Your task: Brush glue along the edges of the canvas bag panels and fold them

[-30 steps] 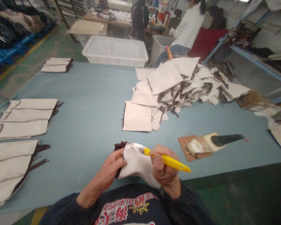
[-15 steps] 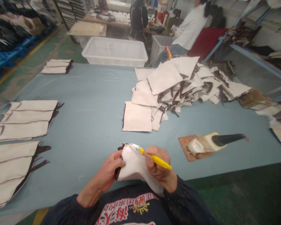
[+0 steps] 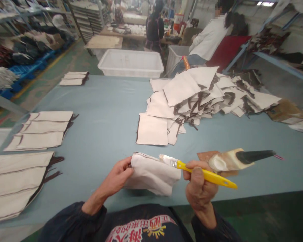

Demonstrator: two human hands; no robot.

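Note:
My left hand (image 3: 120, 176) pinches the left edge of a white fabric piece (image 3: 154, 173), which stands raised over the blue-green table (image 3: 101, 134). In my right hand (image 3: 202, 183) is a yellow-handled brush (image 3: 212, 176), gripped near the middle of its handle. The brush's white-coated bristles point left, beside the upper edge of the fabric. Behind my right hand sits a pale container (image 3: 223, 163) with a black-handled tool (image 3: 255, 156) on a brown board (image 3: 205, 155). Farther back is a heap of white pieces with dark edging (image 3: 181, 89).
Overlapping rows of white pieces (image 3: 42, 131) lie along the left side, with a small stack (image 3: 74, 78) at the far left. Beyond the table's far edge stands a white bin (image 3: 131, 62). A person in white (image 3: 210, 35) sits at the back right, another in dark clothing (image 3: 154, 30) behind.
My right hand and the brush have moved right, off the fabric's corner. The fabric has opened out and now hangs from my left hand alone. The view has shifted slightly.

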